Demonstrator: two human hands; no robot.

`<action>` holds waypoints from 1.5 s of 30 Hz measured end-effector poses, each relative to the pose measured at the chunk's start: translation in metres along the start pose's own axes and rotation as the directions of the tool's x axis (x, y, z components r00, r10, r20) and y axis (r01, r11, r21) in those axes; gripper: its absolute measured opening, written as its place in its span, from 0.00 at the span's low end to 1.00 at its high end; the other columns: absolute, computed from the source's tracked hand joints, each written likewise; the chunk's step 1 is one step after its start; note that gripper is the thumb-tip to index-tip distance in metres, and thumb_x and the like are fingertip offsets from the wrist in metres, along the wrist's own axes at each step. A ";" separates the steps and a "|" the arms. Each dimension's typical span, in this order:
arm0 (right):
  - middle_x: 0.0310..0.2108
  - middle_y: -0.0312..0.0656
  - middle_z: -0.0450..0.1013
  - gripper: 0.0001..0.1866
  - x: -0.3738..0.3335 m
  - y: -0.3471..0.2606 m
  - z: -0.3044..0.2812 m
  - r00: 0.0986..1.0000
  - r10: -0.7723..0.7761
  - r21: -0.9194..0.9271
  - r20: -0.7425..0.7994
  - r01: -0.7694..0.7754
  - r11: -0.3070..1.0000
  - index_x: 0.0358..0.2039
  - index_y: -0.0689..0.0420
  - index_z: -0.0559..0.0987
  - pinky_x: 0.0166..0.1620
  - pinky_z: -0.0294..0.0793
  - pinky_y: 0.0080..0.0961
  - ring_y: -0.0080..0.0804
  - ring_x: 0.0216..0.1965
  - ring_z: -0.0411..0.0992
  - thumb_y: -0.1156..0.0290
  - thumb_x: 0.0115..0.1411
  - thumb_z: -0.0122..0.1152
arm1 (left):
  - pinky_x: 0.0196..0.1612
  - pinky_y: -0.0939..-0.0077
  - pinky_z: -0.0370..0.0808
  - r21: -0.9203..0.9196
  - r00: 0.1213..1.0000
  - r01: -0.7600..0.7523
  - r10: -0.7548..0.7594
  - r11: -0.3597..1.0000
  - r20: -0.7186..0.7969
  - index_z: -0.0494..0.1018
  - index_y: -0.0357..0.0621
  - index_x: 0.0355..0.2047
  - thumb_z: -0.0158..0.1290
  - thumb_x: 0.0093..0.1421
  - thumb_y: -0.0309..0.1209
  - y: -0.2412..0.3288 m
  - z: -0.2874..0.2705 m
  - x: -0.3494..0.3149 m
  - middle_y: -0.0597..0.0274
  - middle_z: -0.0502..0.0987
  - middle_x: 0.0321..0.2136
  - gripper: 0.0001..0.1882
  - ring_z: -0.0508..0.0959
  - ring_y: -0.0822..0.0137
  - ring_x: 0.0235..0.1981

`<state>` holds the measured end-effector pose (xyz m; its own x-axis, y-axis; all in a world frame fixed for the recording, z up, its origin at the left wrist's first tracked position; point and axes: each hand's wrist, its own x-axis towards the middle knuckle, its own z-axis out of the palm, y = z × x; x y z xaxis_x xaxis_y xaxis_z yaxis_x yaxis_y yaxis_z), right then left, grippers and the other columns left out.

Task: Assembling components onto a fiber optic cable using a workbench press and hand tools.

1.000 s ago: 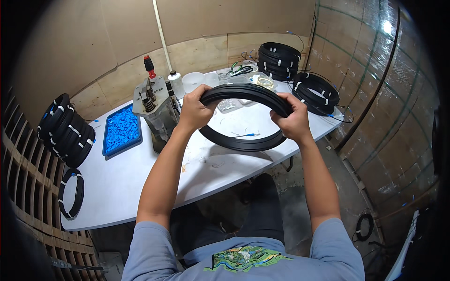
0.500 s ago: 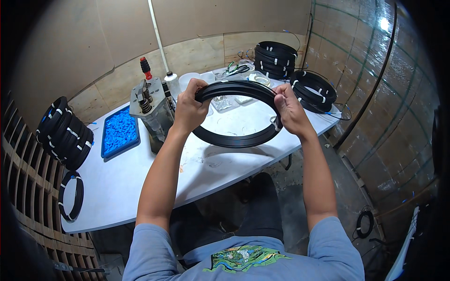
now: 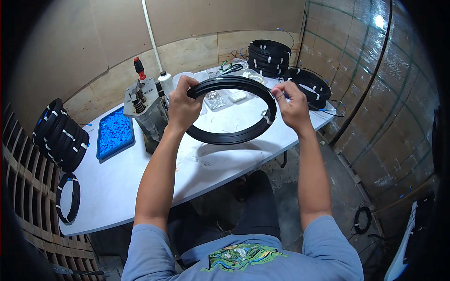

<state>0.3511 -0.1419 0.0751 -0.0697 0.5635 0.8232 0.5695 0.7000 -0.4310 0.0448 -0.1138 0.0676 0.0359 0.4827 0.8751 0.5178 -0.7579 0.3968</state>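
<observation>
A coil of black cable [image 3: 229,139] hangs tilted above the white table, bound with a white tie [image 3: 267,117] on its right side. My left hand [image 3: 184,104] is closed around the coil's upper left rim, thumb inside the ring. Just off the right rim, my right hand [image 3: 293,105] is closed, with thumb and fingertips pinched together. What they pinch is too small to make out.
On the table [image 3: 108,196] stand a metal bench machine [image 3: 149,112], a blue tray [image 3: 100,154] of small blue parts and a white bottle [image 3: 165,83]. Stacked black coils [image 3: 269,58] are at the back right, more coils [image 3: 63,136] at the left. Wrapped boxes [image 3: 361,93] line the right.
My right hand has come slightly away from the coil's right rim, its fingers now pinched beside it. My left hand still grips the coil. The whole view has shifted a little.
</observation>
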 end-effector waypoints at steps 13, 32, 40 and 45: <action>0.51 0.44 0.74 0.29 0.021 -0.055 0.011 0.922 -0.373 -0.295 0.103 0.387 0.874 0.55 0.48 0.79 0.60 0.66 0.47 0.45 0.57 0.71 0.70 0.48 0.68 | 0.33 0.59 0.79 0.100 0.989 -0.133 0.125 0.986 0.081 0.68 0.38 0.36 0.67 0.50 0.19 0.012 -0.001 0.001 0.45 0.81 0.31 0.18 0.83 0.41 0.34; 0.38 0.53 0.81 0.22 0.059 -0.027 0.050 0.904 -0.046 -0.034 0.426 0.067 0.997 0.52 0.55 0.77 0.44 0.77 0.43 0.54 0.41 0.79 0.78 0.55 0.57 | 0.35 0.79 0.75 -0.072 0.981 0.193 -0.190 0.979 0.040 0.67 0.37 0.33 0.68 0.57 0.20 0.000 0.006 0.009 0.58 0.83 0.31 0.16 0.80 0.76 0.33; 0.34 0.56 0.80 0.20 0.057 -0.027 0.042 0.914 0.076 -0.103 0.399 -0.038 0.994 0.51 0.57 0.78 0.41 0.77 0.41 0.54 0.36 0.79 0.78 0.55 0.58 | 0.34 0.82 0.73 -0.164 0.978 0.203 -0.209 0.965 -0.024 0.68 0.39 0.35 0.68 0.57 0.21 -0.009 0.016 0.003 0.62 0.82 0.28 0.16 0.79 0.77 0.32; 0.30 0.49 0.79 0.15 0.043 -0.014 0.029 0.980 0.114 -0.007 0.162 -0.114 0.993 0.48 0.59 0.78 0.37 0.75 0.27 0.30 0.30 0.75 0.80 0.60 0.62 | 0.32 0.76 0.75 -0.042 0.973 0.232 -0.232 0.972 0.016 0.75 0.39 0.41 0.67 0.60 0.32 -0.006 0.002 0.013 0.60 0.82 0.26 0.14 0.80 0.73 0.27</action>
<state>0.3162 -0.1149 0.1055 -0.1364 0.7029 0.6981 0.5790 0.6283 -0.5195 0.0439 -0.1020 0.0761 -0.0711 0.6523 0.7546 0.4759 -0.6427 0.6004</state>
